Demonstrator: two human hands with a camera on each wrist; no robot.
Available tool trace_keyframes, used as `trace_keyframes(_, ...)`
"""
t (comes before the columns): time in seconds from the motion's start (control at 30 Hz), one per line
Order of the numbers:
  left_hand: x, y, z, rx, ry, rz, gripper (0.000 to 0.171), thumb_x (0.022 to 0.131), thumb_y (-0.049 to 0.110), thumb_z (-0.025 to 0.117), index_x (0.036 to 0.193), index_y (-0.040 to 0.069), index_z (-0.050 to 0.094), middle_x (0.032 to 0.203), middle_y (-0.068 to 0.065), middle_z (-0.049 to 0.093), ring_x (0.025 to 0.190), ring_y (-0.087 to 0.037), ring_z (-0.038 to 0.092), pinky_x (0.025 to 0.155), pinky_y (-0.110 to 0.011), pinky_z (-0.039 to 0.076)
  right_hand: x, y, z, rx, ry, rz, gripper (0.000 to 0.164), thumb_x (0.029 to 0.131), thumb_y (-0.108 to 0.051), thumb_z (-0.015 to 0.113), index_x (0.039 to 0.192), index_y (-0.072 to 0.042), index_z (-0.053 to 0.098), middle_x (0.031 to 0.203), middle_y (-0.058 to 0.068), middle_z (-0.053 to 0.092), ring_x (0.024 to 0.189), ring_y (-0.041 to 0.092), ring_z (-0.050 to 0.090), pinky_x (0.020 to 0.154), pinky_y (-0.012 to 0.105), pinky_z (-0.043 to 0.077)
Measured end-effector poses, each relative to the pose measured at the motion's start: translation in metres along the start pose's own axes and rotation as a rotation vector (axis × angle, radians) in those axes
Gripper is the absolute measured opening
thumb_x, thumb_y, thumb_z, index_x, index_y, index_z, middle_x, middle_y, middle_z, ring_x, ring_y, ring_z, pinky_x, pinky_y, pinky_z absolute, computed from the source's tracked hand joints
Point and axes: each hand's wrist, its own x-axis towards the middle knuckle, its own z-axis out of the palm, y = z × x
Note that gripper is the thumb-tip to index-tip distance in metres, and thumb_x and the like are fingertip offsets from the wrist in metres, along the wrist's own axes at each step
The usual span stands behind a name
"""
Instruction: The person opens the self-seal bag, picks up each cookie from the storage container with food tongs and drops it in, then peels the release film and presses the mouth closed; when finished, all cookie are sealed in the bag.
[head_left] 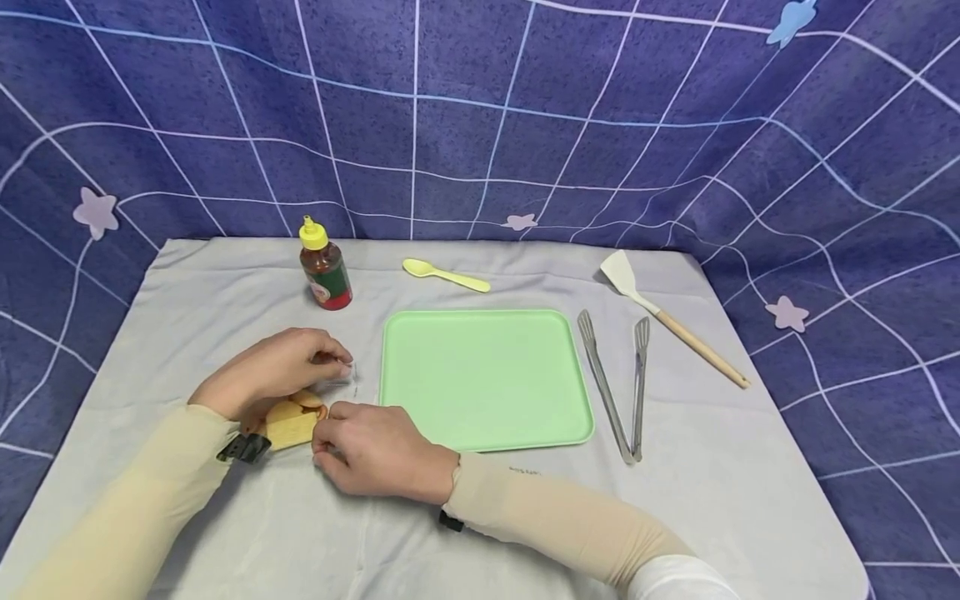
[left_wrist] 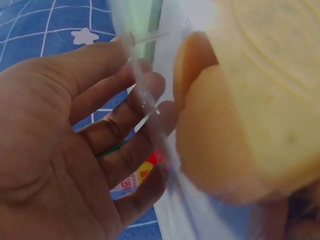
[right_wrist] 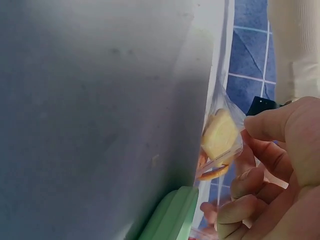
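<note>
A clear plastic bag (right_wrist: 226, 102) contains food pieces: a pale yellow slice (head_left: 291, 427) with a ring pattern pressed into it, and rounded orange-brown pieces (left_wrist: 212, 135) that look like bread. My left hand (head_left: 277, 371) is over the bag's far side, its thumb and forefinger pinching the thin plastic. In the left wrist view its other fingers spread along the bag's edge. From the near right, my right hand (head_left: 382, 450) pinches the bag's edge between thumb and forefinger, the other fingers curled. The bag's outline is hard to make out in the head view.
A green tray (head_left: 487, 379) lies right of my hands. Behind them are a sauce bottle (head_left: 326, 271) with a yellow cap and a yellow spoon (head_left: 446, 275). Metal tongs (head_left: 607, 392) and a white spatula (head_left: 671, 321) with a wooden handle lie on the right.
</note>
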Motion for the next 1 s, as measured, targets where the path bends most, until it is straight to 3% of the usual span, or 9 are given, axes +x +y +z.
trace_keyframes(0.23,-0.003,-0.005,0.002,-0.016,0.024,0.021,0.009,0.091,0.025,0.063,0.093,0.022,0.072,0.087,0.011,0.063,0.079,-0.012,0.055,0.074,-0.033,0.043,0.004,0.011,-0.005,0.072,0.025,0.036,0.009,0.09,-0.038,0.057,0.087,-0.034,0.064,0.08,-0.02,0.046,0.063,-0.007,0.042,0.045,0.015,0.034)
trace_keyframes(0.43,-0.011,-0.01,0.002,-0.027,0.074,0.054,0.01,0.093,0.027,0.061,0.096,0.027,0.07,0.088,0.013,0.062,0.078,-0.009,0.054,0.073,-0.031,0.044,0.019,0.046,-0.019,0.2,0.063,0.19,0.012,0.091,-0.035,0.056,0.091,-0.029,0.066,0.081,-0.019,0.05,0.068,-0.005,0.045,0.051,0.014,0.039)
trace_keyframes(0.6,-0.018,-0.006,0.003,-0.051,0.1,0.073,0.014,0.093,0.032,0.06,0.098,0.024,0.071,0.088,0.01,0.062,0.076,-0.008,0.054,0.072,-0.033,0.045,0.028,0.065,-0.022,0.2,0.078,0.285,0.009,0.088,-0.032,0.059,0.091,-0.029,0.067,0.079,-0.017,0.051,0.068,-0.002,0.046,0.05,0.017,0.039)
trace_keyframes(0.7,-0.021,-0.004,0.004,-0.056,0.122,0.091,0.015,0.092,0.032,0.061,0.098,0.024,0.071,0.087,0.011,0.061,0.077,-0.007,0.054,0.073,-0.035,0.045,0.031,0.066,-0.02,0.192,0.077,0.298,0.008,0.088,-0.033,0.061,0.09,-0.029,0.068,0.08,-0.016,0.051,0.068,-0.001,0.046,0.05,0.017,0.039)
trace_keyframes(1.0,-0.027,-0.001,0.006,-0.039,0.159,0.132,0.009,0.09,0.03,0.064,0.095,0.028,0.071,0.086,0.016,0.06,0.073,-0.002,0.054,0.066,-0.025,0.045,0.037,0.057,-0.019,0.125,0.08,0.271,0.014,0.089,-0.034,0.06,0.092,-0.028,0.072,0.081,-0.018,0.052,0.064,-0.003,0.045,0.048,0.016,0.038)
